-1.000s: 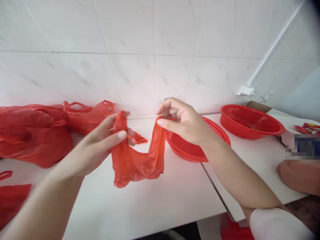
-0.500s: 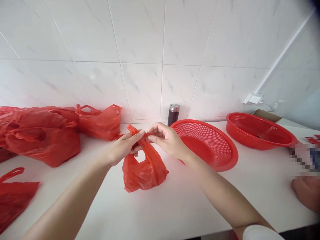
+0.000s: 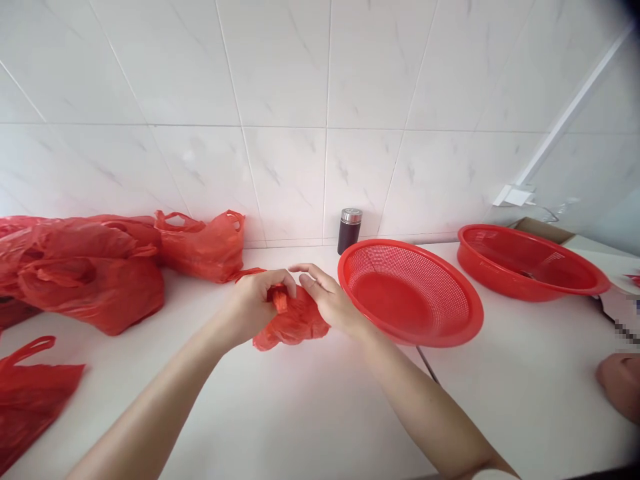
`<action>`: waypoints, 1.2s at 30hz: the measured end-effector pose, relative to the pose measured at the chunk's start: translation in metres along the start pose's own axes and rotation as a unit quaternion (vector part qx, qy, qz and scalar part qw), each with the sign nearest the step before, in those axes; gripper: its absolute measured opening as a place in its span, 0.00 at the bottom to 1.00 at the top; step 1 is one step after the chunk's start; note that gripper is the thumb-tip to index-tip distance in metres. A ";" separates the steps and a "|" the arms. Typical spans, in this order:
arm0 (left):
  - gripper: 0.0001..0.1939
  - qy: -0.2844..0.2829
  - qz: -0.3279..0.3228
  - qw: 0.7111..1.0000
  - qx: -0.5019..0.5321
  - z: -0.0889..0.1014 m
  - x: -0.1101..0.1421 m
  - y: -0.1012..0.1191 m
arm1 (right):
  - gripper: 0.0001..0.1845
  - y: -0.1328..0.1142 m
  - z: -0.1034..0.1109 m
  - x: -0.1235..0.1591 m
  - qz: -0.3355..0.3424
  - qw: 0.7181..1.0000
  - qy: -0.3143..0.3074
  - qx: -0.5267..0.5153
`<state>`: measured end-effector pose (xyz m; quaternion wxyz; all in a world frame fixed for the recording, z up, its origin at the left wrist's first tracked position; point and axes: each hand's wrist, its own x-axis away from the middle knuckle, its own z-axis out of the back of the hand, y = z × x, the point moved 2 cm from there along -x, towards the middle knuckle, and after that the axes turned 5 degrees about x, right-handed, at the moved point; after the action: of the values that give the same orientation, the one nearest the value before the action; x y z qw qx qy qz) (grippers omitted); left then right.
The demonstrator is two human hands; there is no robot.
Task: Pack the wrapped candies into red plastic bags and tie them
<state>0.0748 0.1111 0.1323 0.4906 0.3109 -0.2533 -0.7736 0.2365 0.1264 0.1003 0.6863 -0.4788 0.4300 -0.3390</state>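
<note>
In the head view, the left hand (image 3: 254, 304) clutches a red plastic bag (image 3: 294, 327) by its gathered top over a white desk (image 3: 280, 413), left of a red basket (image 3: 400, 300), while the right hand (image 3: 332, 301) curves, fingers parted, beside the bag.

Bright, even, cool-white light filled the view, leaving the tiled wall (image 3: 285, 67) behind the red colander (image 3: 410, 293) pale and slightly washed out. Shadows were soft; left of the colander, a faint pinkish one spread on the white tabletop (image 3: 250, 427) around the held red bag (image 3: 300, 321), whose finer folds blurred together. Far right of the colander, a pixelated patch (image 3: 627, 328) hid detail. Far above and right, the corner darkened, and wide-angle distortion splayed the wall's tile lines.
</note>
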 end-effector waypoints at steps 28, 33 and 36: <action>0.16 0.221 0.034 0.974 0.029 -0.028 0.043 -0.021 | 0.05 0.031 -0.015 0.001 -0.040 0.979 0.081 -0.182; 0.19 0.246 0.131 0.955 0.105 -0.031 0.072 -0.038 | 0.14 0.065 -0.006 -0.008 -0.132 0.965 0.107 -0.198; 0.20 0.272 0.171 0.935 0.149 -0.042 0.099 -0.058 | 0.18 0.097 0.004 -0.015 -0.175 0.954 0.185 -0.159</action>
<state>0.0384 0.0390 0.0406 0.6136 0.5306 -0.2718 -0.5178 0.2397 0.1709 0.0130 0.4393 -0.5783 0.5074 -0.4639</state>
